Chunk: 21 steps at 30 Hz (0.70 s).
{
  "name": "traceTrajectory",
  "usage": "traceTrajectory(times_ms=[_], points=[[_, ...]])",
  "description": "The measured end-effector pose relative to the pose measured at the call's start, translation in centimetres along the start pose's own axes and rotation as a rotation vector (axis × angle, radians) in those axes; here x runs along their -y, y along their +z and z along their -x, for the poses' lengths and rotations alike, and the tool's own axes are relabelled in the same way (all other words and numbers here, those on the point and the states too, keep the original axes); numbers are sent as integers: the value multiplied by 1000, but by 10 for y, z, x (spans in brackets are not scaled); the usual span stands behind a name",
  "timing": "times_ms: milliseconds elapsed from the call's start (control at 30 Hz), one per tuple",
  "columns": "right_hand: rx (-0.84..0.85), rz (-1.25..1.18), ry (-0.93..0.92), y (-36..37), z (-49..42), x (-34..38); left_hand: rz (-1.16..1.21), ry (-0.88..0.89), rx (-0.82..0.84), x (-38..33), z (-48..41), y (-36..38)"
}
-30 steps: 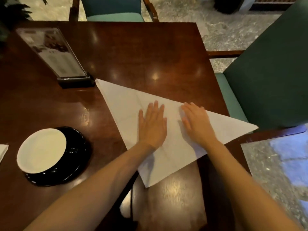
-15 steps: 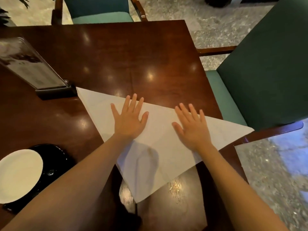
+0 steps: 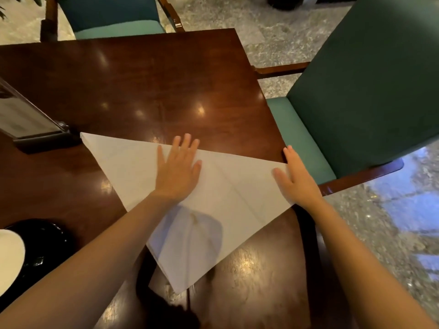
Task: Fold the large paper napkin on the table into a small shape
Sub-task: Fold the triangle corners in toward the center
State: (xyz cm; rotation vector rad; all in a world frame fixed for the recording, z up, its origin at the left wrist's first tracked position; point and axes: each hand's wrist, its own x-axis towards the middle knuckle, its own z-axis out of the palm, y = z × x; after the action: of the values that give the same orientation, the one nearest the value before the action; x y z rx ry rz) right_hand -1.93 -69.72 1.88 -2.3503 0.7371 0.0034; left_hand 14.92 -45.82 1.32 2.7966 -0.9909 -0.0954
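Observation:
A large white paper napkin (image 3: 232, 193) lies folded into a triangle on the dark wooden table (image 3: 147, 86). Its long folded edge runs along the far side and its point faces me. My left hand (image 3: 178, 167) lies flat, palm down, on the middle of the fold with the fingertips past the edge. My right hand (image 3: 297, 179) rests flat over the napkin's right corner at the table's right edge and hides that corner. Neither hand grips anything.
A menu stand (image 3: 28, 124) sits at the far left, touching the napkin's left corner. A black saucer (image 3: 40, 248) with a white plate (image 3: 9, 257) on it is at the near left. Green chairs stand at the right (image 3: 356, 91) and at the far side (image 3: 114, 20).
My right hand has slid right along the napkin to its right corner. My left hand has moved right and forward to the middle of the fold. The camera view has shifted.

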Motion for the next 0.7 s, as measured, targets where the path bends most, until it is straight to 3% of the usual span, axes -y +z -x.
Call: traceTrajectory(times_ms=[67, 133, 233, 400, 500, 700], points=[[-8, -226, 174, -13, -3, -2, 25, 162, -13, -23, 1, 1], [34, -159, 222, -23, -4, -9, 7, 226, 35, -32, 4, 11], [46, -18, 186, -37, -1, -18, -34, 214, 32, -26, 5, 23], [36, -211, 253, -63, 5, -42, -41, 225, 24, -28, 7, 21], [18, -202, 302, -64, 9, -55, -27, 223, 25, -26, 8, 20], [-169, -163, 338, -63, 10, -52, -26, 263, 68, -13, 4, 17]])
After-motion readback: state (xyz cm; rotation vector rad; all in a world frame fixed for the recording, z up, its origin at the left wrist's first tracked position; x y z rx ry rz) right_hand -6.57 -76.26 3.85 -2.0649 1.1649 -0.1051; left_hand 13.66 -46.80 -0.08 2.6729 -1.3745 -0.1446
